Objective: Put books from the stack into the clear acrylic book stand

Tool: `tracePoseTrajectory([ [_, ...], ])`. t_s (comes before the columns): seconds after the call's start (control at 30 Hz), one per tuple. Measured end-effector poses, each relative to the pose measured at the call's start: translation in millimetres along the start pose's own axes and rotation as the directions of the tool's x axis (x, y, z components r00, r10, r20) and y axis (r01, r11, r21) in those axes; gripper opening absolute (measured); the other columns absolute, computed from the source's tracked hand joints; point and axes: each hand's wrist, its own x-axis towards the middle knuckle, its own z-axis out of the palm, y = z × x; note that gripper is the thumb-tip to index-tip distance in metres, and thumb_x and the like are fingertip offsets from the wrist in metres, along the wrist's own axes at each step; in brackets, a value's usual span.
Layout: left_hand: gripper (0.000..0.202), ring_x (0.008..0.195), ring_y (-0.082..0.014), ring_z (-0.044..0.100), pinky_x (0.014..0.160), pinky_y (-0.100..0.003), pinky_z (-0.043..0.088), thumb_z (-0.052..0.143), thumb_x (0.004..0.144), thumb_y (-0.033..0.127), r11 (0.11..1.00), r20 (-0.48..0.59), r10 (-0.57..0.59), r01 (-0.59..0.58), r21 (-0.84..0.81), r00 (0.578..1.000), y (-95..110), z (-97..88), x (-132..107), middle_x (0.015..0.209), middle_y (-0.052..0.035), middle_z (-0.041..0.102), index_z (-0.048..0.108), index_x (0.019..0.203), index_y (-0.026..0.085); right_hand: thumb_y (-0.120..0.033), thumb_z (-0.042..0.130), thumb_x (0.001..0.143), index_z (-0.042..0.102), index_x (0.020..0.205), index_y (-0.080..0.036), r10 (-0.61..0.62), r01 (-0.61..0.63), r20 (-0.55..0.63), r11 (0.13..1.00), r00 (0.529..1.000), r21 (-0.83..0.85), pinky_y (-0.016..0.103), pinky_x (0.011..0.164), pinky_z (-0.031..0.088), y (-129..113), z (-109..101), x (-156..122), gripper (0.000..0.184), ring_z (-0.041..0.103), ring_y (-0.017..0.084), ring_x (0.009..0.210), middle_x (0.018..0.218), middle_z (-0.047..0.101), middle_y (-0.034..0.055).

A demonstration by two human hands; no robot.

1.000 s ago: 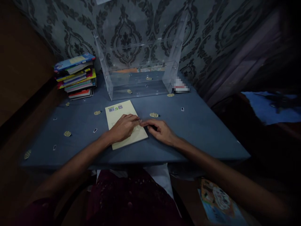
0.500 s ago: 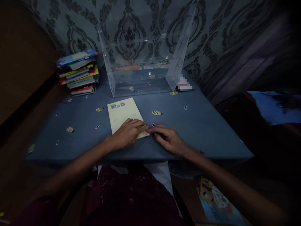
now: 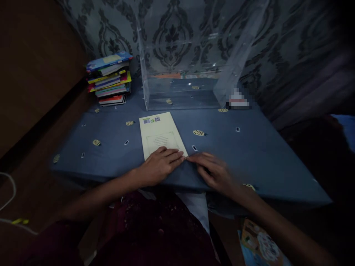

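Note:
A cream-coloured book (image 3: 156, 129) lies on the table with a barcode and a QR code at its far edge and a framed block of print lower down. My left hand (image 3: 161, 166) rests across its near end, fingers stretched out and lying flat. At the near right corner of the book, the extended index finger of my right hand (image 3: 213, 171) touches or almost touches the edge, close to my left fingertips. The right thumb hangs apart from that finger, and nothing shows between them.
A clear acrylic rack (image 3: 183, 99) stands behind the book. To the left rises a stack of books (image 3: 111, 79). A blurred-out item (image 3: 237, 100) sits right of the rack. The blue tablecloth (image 3: 222, 147) has pineapple prints. Below the table lies a colourful book (image 3: 259, 240).
The view has swung left, shifting everything rightward. My left hand sits slightly nearer the book's near edge, uncovering more of its print. The right finger stays by the corner.

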Motion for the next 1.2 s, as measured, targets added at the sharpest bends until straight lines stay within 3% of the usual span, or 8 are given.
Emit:
tracePoseTrajectory([
  [0.27, 0.045, 0.14, -0.0259, 0.047, 0.109, -0.04, 0.04, 0.048, 0.1, 0.014, 0.987, 0.011, -0.064, 0.062, 0.145, 0.998, 19.7, 1.7, -19.5, 0.148, -0.0148, 0.056, 0.05, 0.144, 0.011, -0.008, 0.048, 0.094, 0.063, 0.132, -0.029, -0.032, 0.033, 0.014, 0.998, 0.999, -0.061, 0.042, 0.087, 0.062, 2.9, 2.5, -2.2, 0.046, 0.073, 0.023, 0.098, 0.107, 0.077, 0.0062],
  [0.53, 0.046, 0.138, -0.027, 0.05, 0.107, -0.042, 0.042, 0.045, 0.098, 0.009, 0.973, -0.057, -0.123, 0.131, 0.19, 0.991, 21.1, 3.4, -62.8, 0.147, -0.0172, 0.056, 0.05, 0.143, 0.006, -0.006, 0.049, 0.094, 0.061, 0.131, -0.03, -0.069, 0.068, -0.001, 0.994, 0.998, -0.08, 0.041, 0.083, 0.062, 1.2, 2.6, -0.1, 0.047, 0.072, 0.023, 0.098, 0.104, 0.077, 0.0055],
  [0.73, 0.053, 0.14, -0.0268, 0.049, 0.107, -0.042, 0.043, 0.048, 0.094, 0.006, 0.97, -0.047, -0.191, 0.195, 0.147, 0.981, 19.2, 0.1, -89.8, 0.147, -0.0182, 0.055, 0.045, 0.147, 0.006, -0.006, 0.05, 0.092, 0.062, 0.129, -0.029, -0.107, 0.104, -0.014, 0.984, 0.994, -0.141, 0.043, 0.083, 0.061, -0.2, 2.5, 3.0, 0.045, 0.071, 0.025, 0.099, 0.101, 0.077, 0.0058],
  [0.93, 0.046, 0.135, -0.0245, 0.054, 0.107, -0.042, 0.045, 0.045, 0.094, 0.004, 0.964, -0.235, -0.21, 0.241, 0.113, 0.949, 16.2, 16.9, -105.5, 0.137, -0.0175, 0.064, 0.05, 0.14, 0.006, -0.01, 0.056, 0.09, 0.065, 0.122, -0.027, -0.173, 0.169, -0.002, 0.966, 0.985, -0.195, 0.049, 0.09, 0.058, -11.1, 3.1, 11.5, 0.037, 0.073, 0.025, 0.097, 0.099, 0.078, 0.0064],
  [1.07, 0.052, 0.132, -0.0237, 0.056, 0.107, -0.042, 0.047, 0.043, 0.09, 0.001, 0.964, -0.32, -0.235, 0.262, 0.044, 0.918, 15.2, 25.6, -104.7, 0.134, -0.0158, 0.066, 0.05, 0.14, 0.009, -0.014, 0.051, 0.096, 0.061, 0.132, -0.025, -0.2, 0.222, 0.144, 0.962, 0.969, -0.161, 0.05, 0.101, 0.055, -19.0, 13.1, 28.6, 0.039, 0.071, 0.024, 0.111, 0.116, 0.076, 0.008],
  [1.2, 0.043, 0.124, -0.0241, 0.062, 0.1, -0.039, 0.05, 0.044, 0.09, 0.004, 0.965, -0.376, -0.233, 0.26, 0.024, 0.897, 15.6, 26.7, -98.8, 0.126, -0.015, 0.07, 0.058, 0.131, 0.009, -0.021, 0.043, 0.104, 0.05, 0.146, -0.023, -0.212, 0.243, 0.369, 0.969, 0.905, -0.04, 0.05, 0.116, 0.044, -28.6, 31.1, 62.6, 0.043, 0.059, 0.02, 0.132, 0.135, 0.068, 0.0088],
])
